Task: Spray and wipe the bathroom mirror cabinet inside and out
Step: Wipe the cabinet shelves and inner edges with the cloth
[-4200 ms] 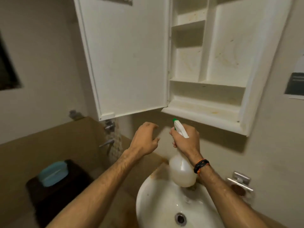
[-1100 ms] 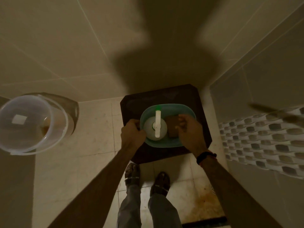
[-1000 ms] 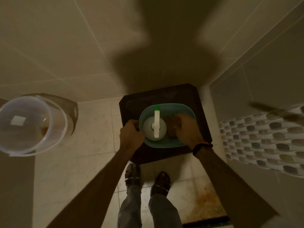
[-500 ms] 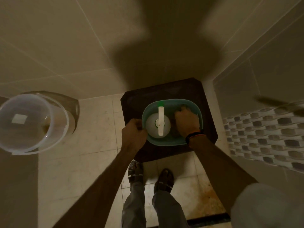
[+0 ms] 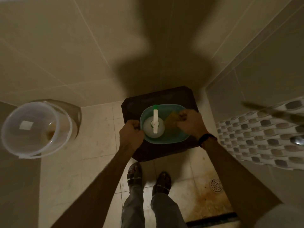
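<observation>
The bottle [image 5: 153, 127] stands upright in the left half of the tub [image 5: 171, 140], seen from straight above. Its white spray head is a long bar running away from the person, green nozzle tip at the far end, toward the wall. A brown cloth [image 5: 171, 120] lies in the tub's right half, just beside the bottle.

The teal tub sits on a dark stool [image 5: 158, 151] pushed into the corner where two tiled walls meet. To the left, well apart, a clear bucket [image 5: 35, 125] stands on the floor [image 5: 92, 145]. A drain [image 5: 216, 185] is set in the stained floor to the right, and a band of mosaic tiles [image 5: 263, 130] runs along the right wall, with a blurred metal fitting in front of it. The person's two sandalled feet stand just short of the stool.

The left hand [image 5: 131, 135] is curled in a closed grip on the tub's near left rim, touching the bottle's side or just off it. The right hand [image 5: 190, 123] reaches into the right half of the tub, fingers pinched shut on the cloth's edge; a dark band [image 5: 206, 139] circles that wrist.
</observation>
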